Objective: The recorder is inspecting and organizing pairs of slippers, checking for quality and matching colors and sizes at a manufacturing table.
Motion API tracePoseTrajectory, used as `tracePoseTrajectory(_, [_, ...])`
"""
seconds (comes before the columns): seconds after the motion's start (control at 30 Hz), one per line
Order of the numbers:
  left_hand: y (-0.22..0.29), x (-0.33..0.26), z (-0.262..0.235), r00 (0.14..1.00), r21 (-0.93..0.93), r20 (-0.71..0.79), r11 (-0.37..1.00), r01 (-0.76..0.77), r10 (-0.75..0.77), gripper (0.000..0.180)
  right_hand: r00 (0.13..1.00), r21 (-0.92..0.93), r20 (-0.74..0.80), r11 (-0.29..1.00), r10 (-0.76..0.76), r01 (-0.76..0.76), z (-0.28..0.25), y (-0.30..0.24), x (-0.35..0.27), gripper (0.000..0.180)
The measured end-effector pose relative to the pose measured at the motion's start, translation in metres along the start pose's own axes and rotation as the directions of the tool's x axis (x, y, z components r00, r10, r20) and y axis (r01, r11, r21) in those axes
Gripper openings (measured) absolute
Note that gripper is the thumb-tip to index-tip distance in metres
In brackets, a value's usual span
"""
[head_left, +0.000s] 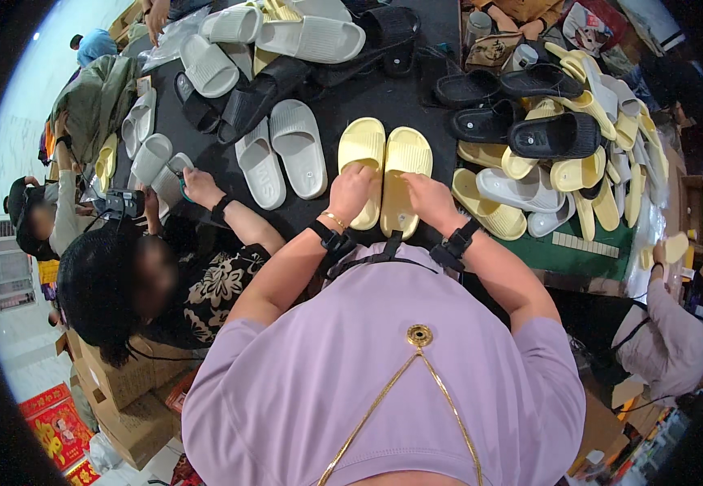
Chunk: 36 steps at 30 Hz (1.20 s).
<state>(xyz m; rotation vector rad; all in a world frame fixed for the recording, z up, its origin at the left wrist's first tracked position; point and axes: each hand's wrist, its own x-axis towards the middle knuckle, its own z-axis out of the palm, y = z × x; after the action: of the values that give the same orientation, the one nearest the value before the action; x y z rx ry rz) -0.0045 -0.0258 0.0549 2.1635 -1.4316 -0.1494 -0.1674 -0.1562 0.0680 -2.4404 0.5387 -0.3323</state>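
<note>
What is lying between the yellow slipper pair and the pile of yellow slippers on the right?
Head view: only bare black table between the yellow pair and the pile.

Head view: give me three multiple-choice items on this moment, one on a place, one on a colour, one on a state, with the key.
1. Where do the pale yellow slides lie?
A. on the dark table
B. on the floor
C. in a box

2. What colour is the pair just left of them?
A. black
B. red
C. light grey

3. How do the left hand and right hand stand?
A. both raised, away from the slides
B. each resting on one yellow slide
C. both on one slide

Key: 1 A, the dark table shows around them; 2 C, both are light grey; 3 B, one hand per slide.
</note>
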Motion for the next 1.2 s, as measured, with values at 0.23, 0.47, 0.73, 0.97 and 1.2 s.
tracePoseTrajectory(0.23, [-0.003,0.008,-0.017,0.992,-0.001,-0.089,0.996,-0.091,0.09,0.022,0.955,0.1,-0.223,0.979,0.195,-0.177,-0.002,0.043,0.017,0.016])
tracePoseTrajectory(0.47, [-0.011,0.013,-0.022,0.991,-0.01,-0.054,0.993,-0.119,0.119,0.024,0.895,0.072,-0.182,0.913,0.408,-0.402,0.003,0.076,0.059,0.021])
tracePoseTrajectory(0.73, [-0.021,0.012,-0.017,0.994,-0.085,-0.09,0.994,-0.068,0.061,0.021,0.843,-0.046,-0.138,0.847,0.52,-0.53,0.004,0.072,0.087,0.024])
tracePoseTrajectory(0.97, [-0.044,0.051,-0.014,0.924,-0.299,-0.226,0.925,0.237,-0.309,0.023,0.824,0.089,-0.187,0.844,0.535,-0.528,0.005,0.101,0.088,0.027])
tracePoseTrajectory(1.2, [-0.1,0.101,0.014,0.815,-0.235,-0.042,0.798,0.554,-0.578,0.05,0.813,0.139,-0.108,0.819,0.571,-0.557,-0.005,0.116,0.072,0.033])
